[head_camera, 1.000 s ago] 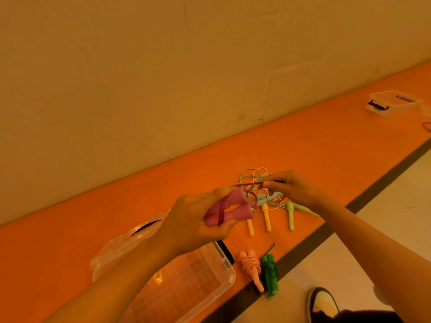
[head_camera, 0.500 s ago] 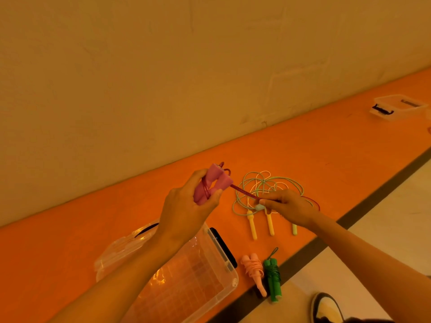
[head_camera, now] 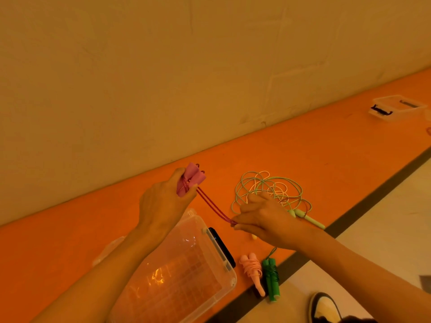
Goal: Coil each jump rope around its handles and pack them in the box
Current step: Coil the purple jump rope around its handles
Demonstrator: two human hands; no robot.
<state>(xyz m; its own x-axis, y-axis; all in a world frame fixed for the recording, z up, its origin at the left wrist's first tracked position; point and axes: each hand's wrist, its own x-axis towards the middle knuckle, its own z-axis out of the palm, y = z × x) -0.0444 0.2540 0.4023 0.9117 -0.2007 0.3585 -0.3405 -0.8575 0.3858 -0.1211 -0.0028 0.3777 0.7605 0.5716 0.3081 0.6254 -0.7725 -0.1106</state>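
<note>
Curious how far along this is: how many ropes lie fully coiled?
2: a pale pink rope and a green rope, side by side at the bench edge, right of the box, which an arm partly hides.

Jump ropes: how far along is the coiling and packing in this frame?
Done: a peach rope and a green rope lie coiled round their handles beside the clear box, not in it. In hand: the left hand grips the pink handles with a few turns on; the right hand pinches the red cord taut. Left: the loose mint and yellow tangle, and all packing; the box looks empty.
</note>
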